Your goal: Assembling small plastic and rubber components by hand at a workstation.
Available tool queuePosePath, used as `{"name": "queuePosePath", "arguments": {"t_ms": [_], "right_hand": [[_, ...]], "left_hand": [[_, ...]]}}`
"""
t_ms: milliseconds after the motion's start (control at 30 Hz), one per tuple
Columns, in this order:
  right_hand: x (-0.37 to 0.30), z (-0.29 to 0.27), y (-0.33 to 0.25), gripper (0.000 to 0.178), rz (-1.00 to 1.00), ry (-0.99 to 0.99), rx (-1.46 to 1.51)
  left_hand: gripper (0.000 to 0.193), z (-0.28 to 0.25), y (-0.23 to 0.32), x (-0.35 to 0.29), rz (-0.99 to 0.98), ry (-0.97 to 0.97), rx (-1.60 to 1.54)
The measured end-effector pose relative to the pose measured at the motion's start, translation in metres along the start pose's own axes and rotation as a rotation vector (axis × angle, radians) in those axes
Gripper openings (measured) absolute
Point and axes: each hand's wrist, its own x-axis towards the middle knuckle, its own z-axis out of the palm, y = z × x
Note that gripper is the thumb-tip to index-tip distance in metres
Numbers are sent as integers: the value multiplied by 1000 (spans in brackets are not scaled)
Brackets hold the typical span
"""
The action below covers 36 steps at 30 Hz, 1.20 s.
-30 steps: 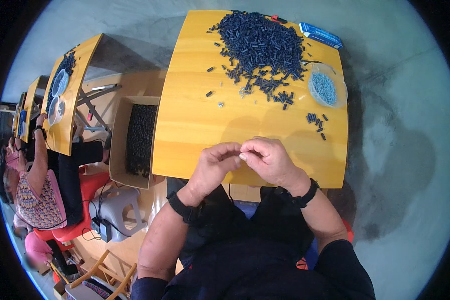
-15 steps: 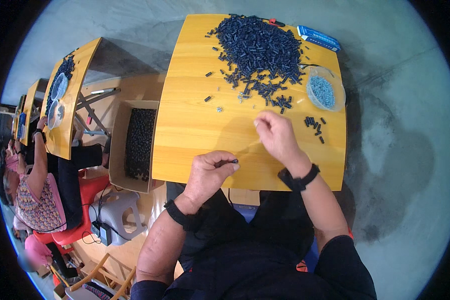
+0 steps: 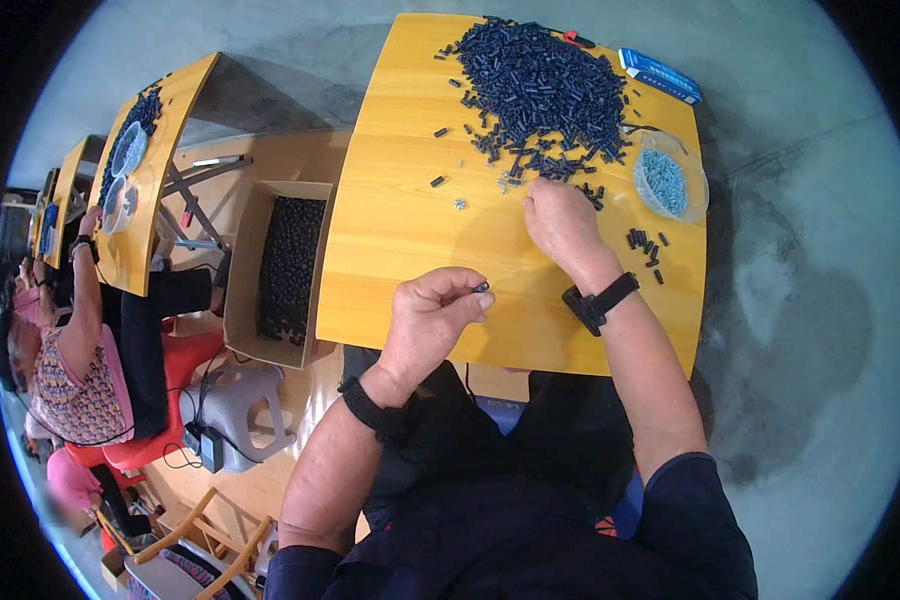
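Note:
My left hand point(image 3: 435, 312) is closed over the near part of the yellow table. Thumb and forefinger pinch a small black cylindrical piece point(image 3: 482, 287), only its end showing. My right hand point(image 3: 566, 222) reaches forward to the near edge of a big heap of black cylindrical pieces point(image 3: 540, 85). Its fingers are bunched together, and their tips hide whatever they may hold. Just left of those fingertips lie several tiny silvery bits point(image 3: 510, 181), with another little silvery cluster point(image 3: 460, 204) farther left.
A clear bowl of light-blue small parts point(image 3: 662, 185) stands at the table's right edge, a blue box point(image 3: 660, 76) beyond it. Loose black pieces point(image 3: 645, 243) lie nearby. Left of the table, a carton point(image 3: 280, 270) holds black parts. Another person point(image 3: 80, 370) sits at a neighbouring table.
My right hand has moved forward to the heap's near edge beside the silvery bits. My left hand keeps its pinch on the black piece. The whole view has shifted slightly.

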Motion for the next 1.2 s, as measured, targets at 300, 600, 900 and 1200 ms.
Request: {"name": "queuePosePath", "arguments": {"t_ms": [300,600,900,1200], "right_hand": [[-39,-35,-19,11,370,-228,1513],[-80,-49,-37,13,255,-383,2066],[-100,-80,-49,12,102,-298,1745],[-105,-100,-57,8,-20,-254,1262]], "left_hand": [[15,3,9,-7,42,31,-104],[16,17,33,-25,75,-13,-71],[16,14,36,-26,123,-51,5],[15,19,42,-30,131,-104,27]]}}
